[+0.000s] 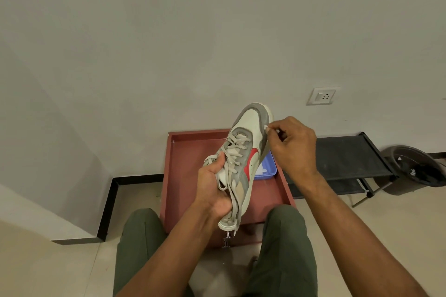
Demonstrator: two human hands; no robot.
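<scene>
A white and grey sneaker [248, 128] with a red side patch and loose beige laces is held up in the air, toe pointing away. My left hand [213, 187] grips it around the tongue and heel end from the left. At the right side of the toe, my right hand [293, 144] pinches a small white piece [266, 128] against the sneaker; I cannot make out what the piece is.
Below the sneaker lies a reddish-brown drawer-like tray [178, 169] on the floor, holding a blue tub [268, 169]. A black folding rack [347, 157] and a dark bin [415, 166] stand to the right by the wall. My knees in green trousers flank the tray.
</scene>
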